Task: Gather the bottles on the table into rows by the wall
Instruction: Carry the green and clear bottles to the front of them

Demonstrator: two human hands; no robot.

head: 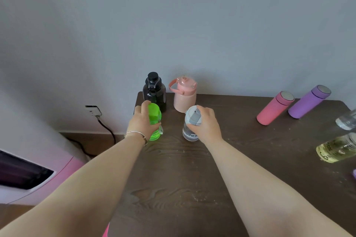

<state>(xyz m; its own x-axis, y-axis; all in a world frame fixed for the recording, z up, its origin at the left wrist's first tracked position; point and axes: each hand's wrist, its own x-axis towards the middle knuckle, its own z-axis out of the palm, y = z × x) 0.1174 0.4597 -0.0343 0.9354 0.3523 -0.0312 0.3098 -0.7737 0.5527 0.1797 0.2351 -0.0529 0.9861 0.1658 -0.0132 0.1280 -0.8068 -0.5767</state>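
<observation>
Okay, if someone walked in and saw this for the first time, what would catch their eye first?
Probably the bright green bottle gripped by the left hand at the table's far left, with the right hand on a clear grey-lidded bottle beside it. Behind them, a black bottle and a pink jug stand by the wall.

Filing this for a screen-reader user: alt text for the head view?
Left hand grips a green bottle, right hand a clear grey-lidded bottle, both upright on a dark table before a black bottle and pink jug by the wall.
</observation>
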